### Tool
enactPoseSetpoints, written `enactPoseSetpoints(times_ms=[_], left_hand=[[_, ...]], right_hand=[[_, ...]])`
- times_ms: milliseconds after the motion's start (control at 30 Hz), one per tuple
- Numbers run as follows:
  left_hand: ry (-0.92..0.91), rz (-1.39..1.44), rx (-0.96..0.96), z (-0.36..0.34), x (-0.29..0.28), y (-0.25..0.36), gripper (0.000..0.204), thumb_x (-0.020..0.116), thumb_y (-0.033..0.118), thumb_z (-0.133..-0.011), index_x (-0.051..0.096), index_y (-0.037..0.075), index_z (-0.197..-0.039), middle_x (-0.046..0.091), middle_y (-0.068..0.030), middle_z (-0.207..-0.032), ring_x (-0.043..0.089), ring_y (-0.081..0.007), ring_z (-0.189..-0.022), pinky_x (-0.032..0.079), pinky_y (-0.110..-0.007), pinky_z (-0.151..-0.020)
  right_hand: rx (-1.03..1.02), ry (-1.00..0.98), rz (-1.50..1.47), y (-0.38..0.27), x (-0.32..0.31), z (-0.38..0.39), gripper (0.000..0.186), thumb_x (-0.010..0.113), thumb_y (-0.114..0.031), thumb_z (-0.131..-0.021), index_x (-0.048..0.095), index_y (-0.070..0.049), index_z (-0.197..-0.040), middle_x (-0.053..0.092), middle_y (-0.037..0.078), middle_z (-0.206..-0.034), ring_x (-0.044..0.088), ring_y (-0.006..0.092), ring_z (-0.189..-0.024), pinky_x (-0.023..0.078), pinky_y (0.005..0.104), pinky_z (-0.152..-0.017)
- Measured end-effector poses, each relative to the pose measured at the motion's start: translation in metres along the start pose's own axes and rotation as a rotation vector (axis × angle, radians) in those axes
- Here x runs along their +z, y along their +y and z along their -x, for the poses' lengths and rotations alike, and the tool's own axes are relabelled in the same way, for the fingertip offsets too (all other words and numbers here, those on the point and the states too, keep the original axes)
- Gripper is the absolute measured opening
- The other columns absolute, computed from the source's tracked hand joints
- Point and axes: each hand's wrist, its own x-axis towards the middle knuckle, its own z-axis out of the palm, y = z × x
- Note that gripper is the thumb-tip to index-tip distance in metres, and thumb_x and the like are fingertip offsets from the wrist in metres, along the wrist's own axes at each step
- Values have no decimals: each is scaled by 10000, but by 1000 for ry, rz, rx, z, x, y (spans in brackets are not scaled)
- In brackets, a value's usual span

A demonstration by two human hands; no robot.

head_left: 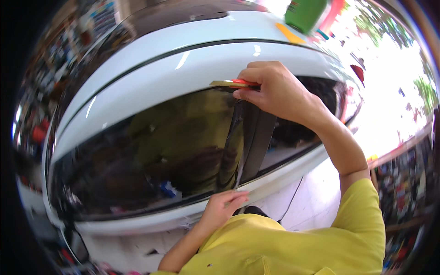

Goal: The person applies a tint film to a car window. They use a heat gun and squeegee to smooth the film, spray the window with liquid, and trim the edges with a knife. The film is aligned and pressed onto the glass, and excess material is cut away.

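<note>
A white car (151,78) stands before me, its dark side windows (105,160) showing a reflection of my yellow shirt. At the top edge of the glass, my right hand (277,87) is closed round a flat yellow-and-red hand tool (224,84), whose thin end points left along the window frame. Below it runs a dark upright pillar (259,142) between the panes, with a pale, shiny line beside it. My left hand (223,206) is at the window's lower edge, slightly blurred, fingers drawn together; anything pinched there is too small to make out.
On the roof at the far right rest a green container (305,16) and a flat orange-yellow piece (289,34). A side mirror (80,245) juts out at the lower left. A thin dark cord (292,199) hangs over the pale floor. Crowded shelves line both sides.
</note>
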Motion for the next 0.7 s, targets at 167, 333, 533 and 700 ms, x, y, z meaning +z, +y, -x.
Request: enactPoseSetpoints(times_ms=[167,333,533,700], left_hand=[[160,846,152,-89,100,19,518,693,372,-1039,623,68,-1453,764,-94,-1132,713,-200,-963,548,-356,-882],[219,1270,482,-134,127,33,780,690,549,-970,432,200,-1617,718,-58,-1212,680,-164,-975,522,-335,-860],[367,1369,716,-150,130,40,817,636,734,-897,386,423,-1610,681,5,-1310,659,-160,-975,498,-341,-855],[610,1511,768,-163,118,51,618,565,640,-1030,645,76,-1271,745,-71,-1186,697,-186,-888,524,-314,-745]], right_hand=[[-183,-65,-79,14,-6,-10,214,805,-172,-887,699,14,-906,608,129,-721,587,284,-650,452,382,-612],[27,-315,-365,-5,-19,-15,251,773,-215,-890,693,20,-855,597,15,-634,550,73,-617,425,315,-557],[260,-408,-518,-17,-22,-9,249,776,-236,-916,713,-8,-838,627,-17,-668,537,55,-582,422,250,-547],[135,-432,-362,-9,-21,-11,237,772,-221,-941,721,-1,-868,607,-32,-678,521,42,-641,407,249,-576]])
